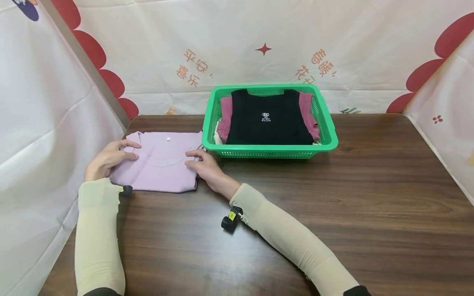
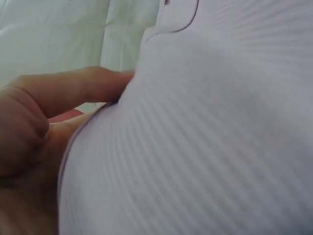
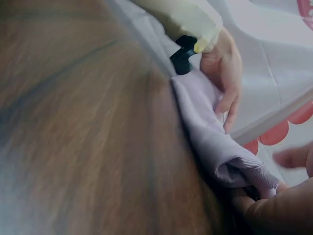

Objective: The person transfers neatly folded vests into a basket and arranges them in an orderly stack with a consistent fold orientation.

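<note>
A folded lilac shirt (image 1: 163, 164) lies flat at the table's left, its neckline and a small white label facing up. A dark edge shows beneath its right front corner. My left hand (image 1: 107, 158) grips the left side; in the left wrist view the ribbed cloth (image 2: 195, 137) passes between the digits of that hand (image 2: 68, 93). At the opposite side, my right hand (image 1: 211, 170) holds the right edge, beside the basket's front left corner. Up close in the right wrist view, a rolled fold of the shirt (image 3: 205, 132) meets that hand (image 3: 279, 210).
A green plastic basket (image 1: 266, 153) stands at the table's back, holding a folded black shirt (image 1: 270, 123) with pink sleeves on top and pale cloth below. White printed curtains (image 1: 237, 45) hang behind and at both sides. Brown wooden tabletop (image 1: 352, 197) extends to the right.
</note>
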{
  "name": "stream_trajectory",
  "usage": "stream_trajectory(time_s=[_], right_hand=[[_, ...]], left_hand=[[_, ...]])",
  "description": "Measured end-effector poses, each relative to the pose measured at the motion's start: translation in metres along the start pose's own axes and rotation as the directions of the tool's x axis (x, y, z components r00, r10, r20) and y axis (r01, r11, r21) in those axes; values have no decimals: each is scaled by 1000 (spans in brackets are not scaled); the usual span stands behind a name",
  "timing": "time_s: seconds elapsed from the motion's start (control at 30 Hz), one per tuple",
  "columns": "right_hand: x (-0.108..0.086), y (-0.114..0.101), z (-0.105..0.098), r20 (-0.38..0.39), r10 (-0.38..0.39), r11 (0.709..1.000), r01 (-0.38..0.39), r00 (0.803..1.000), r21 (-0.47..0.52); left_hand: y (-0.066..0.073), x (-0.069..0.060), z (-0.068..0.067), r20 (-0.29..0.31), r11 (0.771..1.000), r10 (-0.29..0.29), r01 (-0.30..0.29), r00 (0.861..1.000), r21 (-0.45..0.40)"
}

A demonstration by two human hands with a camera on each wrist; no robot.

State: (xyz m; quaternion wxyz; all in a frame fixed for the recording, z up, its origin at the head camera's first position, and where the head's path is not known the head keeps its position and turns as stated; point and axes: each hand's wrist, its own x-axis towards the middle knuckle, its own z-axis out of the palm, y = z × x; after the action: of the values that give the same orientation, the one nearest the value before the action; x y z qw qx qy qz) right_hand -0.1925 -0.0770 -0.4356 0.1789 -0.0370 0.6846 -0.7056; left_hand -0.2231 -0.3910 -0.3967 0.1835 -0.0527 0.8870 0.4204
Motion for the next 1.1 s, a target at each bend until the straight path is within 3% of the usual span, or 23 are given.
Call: stream_trajectory(time_s=[0.1, 0.23, 0.33, 0.57, 0.83, 1.1], right_hand=[[0, -1, -1, 30, 45, 997, -46, 999, 61], [2, -1, -2, 5, 32, 995, -31, 999, -100], [2, -1, -4, -6, 7, 970, -8, 1000, -244], [1, -4, -4, 7, -39, 943, 39, 999, -330], [-6, -14, -3, 67, -168, 864, 179, 984, -471], [-13, -25, 0, 104, -261, 806, 276, 960, -524]], left_hand=[[1, -1, -1, 34, 1000, -10, 10, 999, -2], [1, -2, -3, 49, 1000, -16, 15, 999, 5], [3, -3, -3, 40, 1000, -13, 12, 999, 27], [5, -3, -4, -14, 997, -37, 38, 999, 69], [4, -3, -4, -54, 995, -71, 74, 996, 63], [6, -6, -6, -68, 997, -67, 70, 995, 32]])
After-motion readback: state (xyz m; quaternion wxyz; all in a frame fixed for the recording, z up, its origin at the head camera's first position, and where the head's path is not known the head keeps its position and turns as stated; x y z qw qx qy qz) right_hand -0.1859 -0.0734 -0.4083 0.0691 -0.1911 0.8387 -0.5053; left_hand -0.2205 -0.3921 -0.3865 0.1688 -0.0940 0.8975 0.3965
